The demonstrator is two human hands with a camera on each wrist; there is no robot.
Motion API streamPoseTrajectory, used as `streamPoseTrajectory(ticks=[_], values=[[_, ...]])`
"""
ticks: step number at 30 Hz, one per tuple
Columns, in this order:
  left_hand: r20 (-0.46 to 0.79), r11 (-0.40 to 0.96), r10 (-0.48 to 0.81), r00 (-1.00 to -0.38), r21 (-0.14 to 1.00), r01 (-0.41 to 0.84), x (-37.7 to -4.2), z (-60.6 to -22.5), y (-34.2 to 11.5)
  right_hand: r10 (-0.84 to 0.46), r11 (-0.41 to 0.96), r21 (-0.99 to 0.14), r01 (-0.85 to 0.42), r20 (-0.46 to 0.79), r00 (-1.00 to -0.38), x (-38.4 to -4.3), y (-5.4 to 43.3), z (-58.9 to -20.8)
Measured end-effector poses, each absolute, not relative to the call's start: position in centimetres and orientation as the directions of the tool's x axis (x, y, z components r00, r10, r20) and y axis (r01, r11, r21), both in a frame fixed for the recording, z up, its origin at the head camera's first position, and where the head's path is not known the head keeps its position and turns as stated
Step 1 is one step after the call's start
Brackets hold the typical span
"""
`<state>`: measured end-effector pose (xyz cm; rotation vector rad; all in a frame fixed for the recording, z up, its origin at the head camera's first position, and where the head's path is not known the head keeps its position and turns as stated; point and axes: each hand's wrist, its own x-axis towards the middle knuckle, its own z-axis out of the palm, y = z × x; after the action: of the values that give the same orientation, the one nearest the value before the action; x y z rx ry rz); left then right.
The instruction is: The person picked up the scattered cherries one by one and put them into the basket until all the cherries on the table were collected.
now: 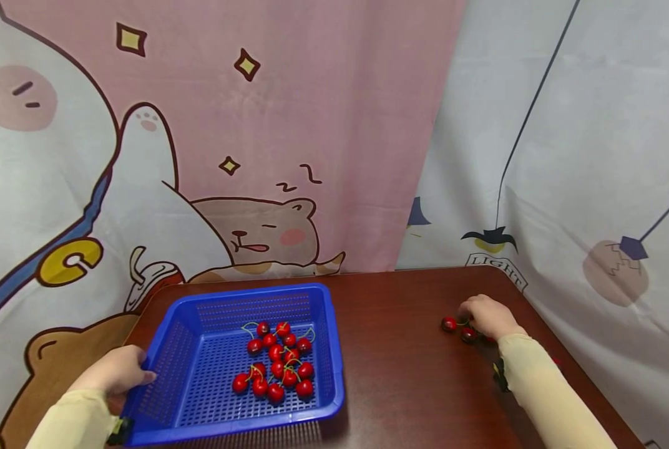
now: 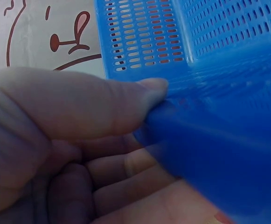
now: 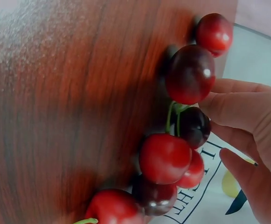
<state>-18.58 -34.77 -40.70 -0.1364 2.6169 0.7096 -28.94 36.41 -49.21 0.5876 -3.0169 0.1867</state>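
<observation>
From my end, I see the left grip [image 1: 112, 372] clasping the left side of the blue basket [image 1: 338, 368], which sits on the bench [image 1: 390, 349], seemingly longer side to side. The right grip [image 1: 488, 317] hides its fingertips behind loose cherries [image 3: 165, 158] at the bench's right; I can't tell its hold.

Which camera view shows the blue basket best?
The head view: it shows the blue basket nearly whole, with cherries inside and the left hand at its rim. The left wrist view shows only part of its rim and wall, close up; the right wrist view shows none of it.
</observation>
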Motion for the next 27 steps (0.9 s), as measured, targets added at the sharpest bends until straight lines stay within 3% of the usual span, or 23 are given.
streamPoseTrajectory(ticks=[9, 27], values=[[-0.419, 0.871, 0.017, -0.908, 0.453, -0.193, -18.6, -40.9, -34.9, -0.345, 0.935, -0.070, -0.347, 0.043, -0.938, -29.1, 36.5, -50.0], [-0.405, 0.870, 0.018, -0.914, 0.457, -0.186, -18.4, -40.7, -34.7, -0.380, 0.919, -0.068, -0.389, 0.113, -0.918, -29.6, 36.4, -50.5]])
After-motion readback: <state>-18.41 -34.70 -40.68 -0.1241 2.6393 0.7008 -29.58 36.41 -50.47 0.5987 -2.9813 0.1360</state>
